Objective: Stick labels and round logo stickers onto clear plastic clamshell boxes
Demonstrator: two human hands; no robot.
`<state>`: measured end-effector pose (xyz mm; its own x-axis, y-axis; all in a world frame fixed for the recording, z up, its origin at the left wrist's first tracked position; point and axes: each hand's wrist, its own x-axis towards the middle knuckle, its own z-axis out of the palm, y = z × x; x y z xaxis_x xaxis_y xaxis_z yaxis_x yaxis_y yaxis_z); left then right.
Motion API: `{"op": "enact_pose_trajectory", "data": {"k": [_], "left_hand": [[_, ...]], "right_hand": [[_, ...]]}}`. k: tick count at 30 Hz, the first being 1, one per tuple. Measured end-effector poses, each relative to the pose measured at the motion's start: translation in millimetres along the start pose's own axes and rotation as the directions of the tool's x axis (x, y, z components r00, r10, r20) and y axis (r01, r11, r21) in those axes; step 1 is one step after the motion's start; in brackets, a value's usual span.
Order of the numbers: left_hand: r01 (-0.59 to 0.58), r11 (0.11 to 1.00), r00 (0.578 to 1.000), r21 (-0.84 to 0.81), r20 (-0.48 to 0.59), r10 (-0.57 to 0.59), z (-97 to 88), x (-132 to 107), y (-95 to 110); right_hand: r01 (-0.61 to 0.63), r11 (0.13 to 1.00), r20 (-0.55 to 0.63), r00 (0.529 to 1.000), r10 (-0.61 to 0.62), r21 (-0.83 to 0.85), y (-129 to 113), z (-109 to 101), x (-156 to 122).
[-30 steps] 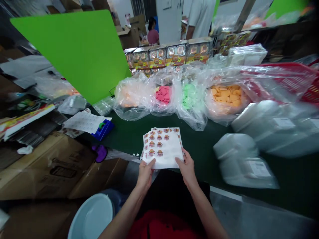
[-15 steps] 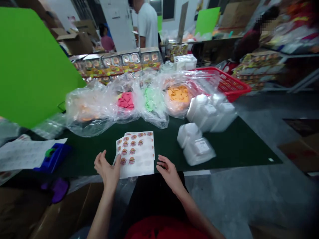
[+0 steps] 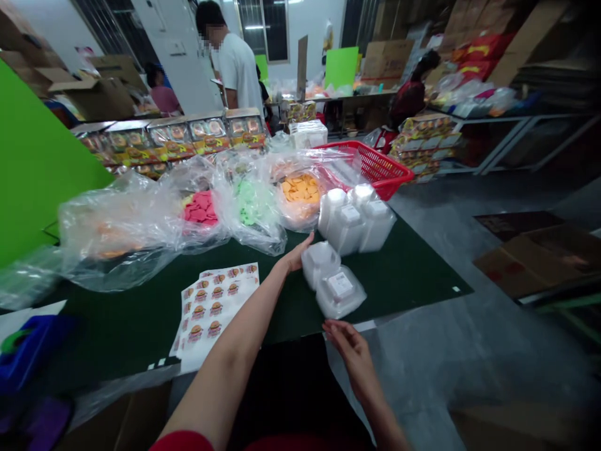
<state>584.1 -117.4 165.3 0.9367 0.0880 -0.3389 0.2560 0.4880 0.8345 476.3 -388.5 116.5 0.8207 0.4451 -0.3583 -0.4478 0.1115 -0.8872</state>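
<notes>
Left hand [image 3: 297, 255] crosses past the sticker sheets [image 3: 213, 304] to touch the wrapped containers [image 3: 334, 285] lying rightward, its finger grip hidden; right hand [image 3: 351, 351] hovers open-fingered nearby.

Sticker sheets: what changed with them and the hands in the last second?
Both hands let go of the sticker sheets, which now lie on the green mat. The left hand reached right to the near plastic containers; the right hand drew back, open, off the mat's near edge. The bags of coloured pieces stayed put.
</notes>
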Motion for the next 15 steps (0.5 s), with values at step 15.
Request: {"op": "enact_pose_trajectory", "data": {"k": [15], "left_hand": [[-0.244,0.962,0.81,0.126,-0.519,0.274,-3.4,-215,-110]], "right_hand": [[0.085,0.983,0.19,0.98,-0.053,-0.162,-27,44,65]]}}
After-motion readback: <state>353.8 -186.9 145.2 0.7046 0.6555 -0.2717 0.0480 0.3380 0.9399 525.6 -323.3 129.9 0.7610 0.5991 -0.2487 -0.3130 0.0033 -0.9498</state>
